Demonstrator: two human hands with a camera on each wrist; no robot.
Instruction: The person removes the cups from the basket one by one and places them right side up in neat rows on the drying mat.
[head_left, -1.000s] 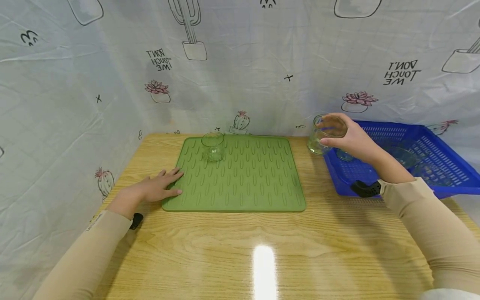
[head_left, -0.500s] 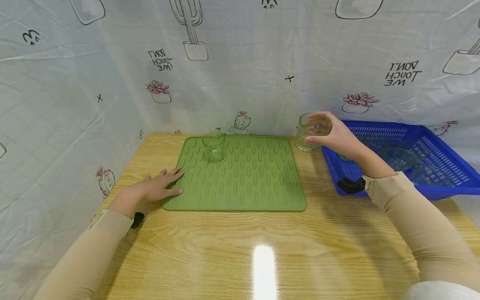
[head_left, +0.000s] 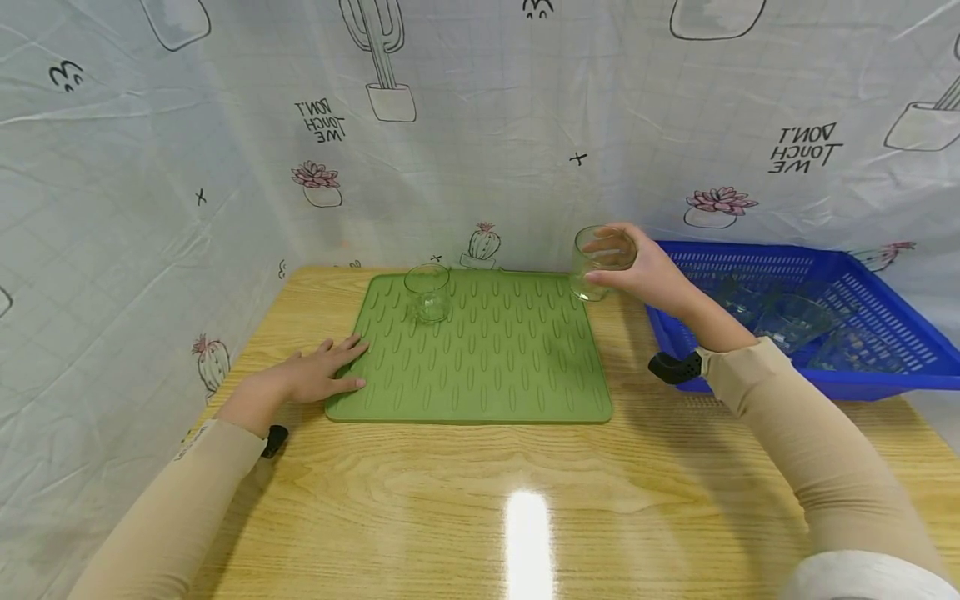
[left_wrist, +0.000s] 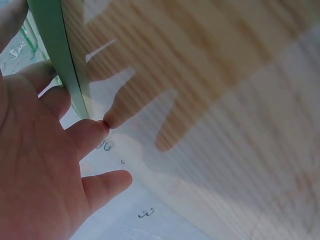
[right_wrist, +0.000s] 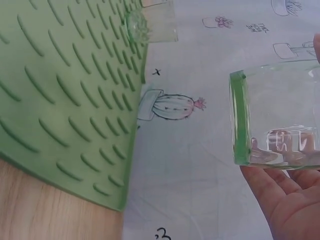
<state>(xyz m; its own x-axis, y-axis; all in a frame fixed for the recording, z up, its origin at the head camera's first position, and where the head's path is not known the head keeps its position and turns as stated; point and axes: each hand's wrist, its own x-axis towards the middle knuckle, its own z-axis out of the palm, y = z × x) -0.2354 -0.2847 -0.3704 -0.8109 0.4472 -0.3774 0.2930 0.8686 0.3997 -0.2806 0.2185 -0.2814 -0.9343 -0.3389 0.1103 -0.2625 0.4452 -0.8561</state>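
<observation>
Glass tumbler [right_wrist: 280, 115] upright, right hand [head_left: 652, 271] gripping its sides near the green mat's [head_left: 480, 358] far right corner; left hand [head_left: 318, 375] spread at the left edge. Looks like placing: gentle lowering needed next!

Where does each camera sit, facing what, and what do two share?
Head: on the head, facing forward-down over table, green mat, blue basket; left grip, right grip and sleeves show.
Left wrist: on that wrist, facing the green mat's edge and table; left grip shows.
Right wrist: on that wrist, facing green mat and patterned sheet; part of the right grip shows.
Head and right wrist share the held glass and the standing glass.
</observation>
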